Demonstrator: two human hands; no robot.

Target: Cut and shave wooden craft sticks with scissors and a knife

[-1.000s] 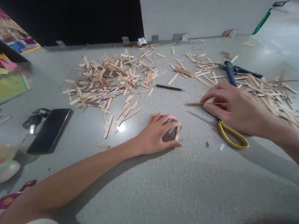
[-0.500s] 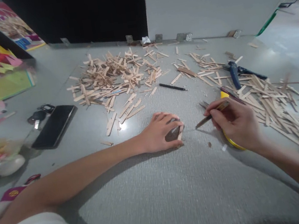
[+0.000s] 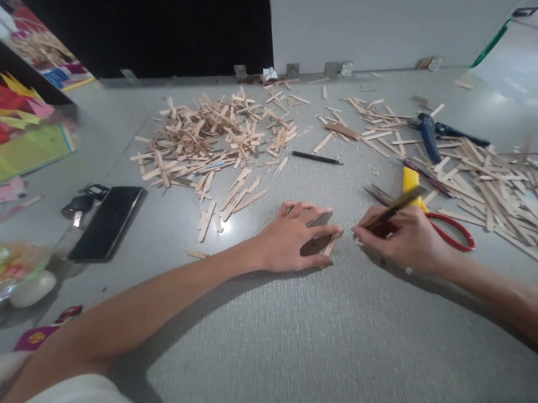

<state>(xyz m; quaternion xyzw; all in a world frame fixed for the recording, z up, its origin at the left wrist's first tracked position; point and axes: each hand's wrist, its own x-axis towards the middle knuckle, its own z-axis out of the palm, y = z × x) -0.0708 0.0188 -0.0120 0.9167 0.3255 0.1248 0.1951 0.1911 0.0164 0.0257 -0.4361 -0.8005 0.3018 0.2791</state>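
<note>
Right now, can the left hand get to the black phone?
Probably yes. The left hand rests on a small piece, and only bare grey table lies between it and the black phone.
</note>
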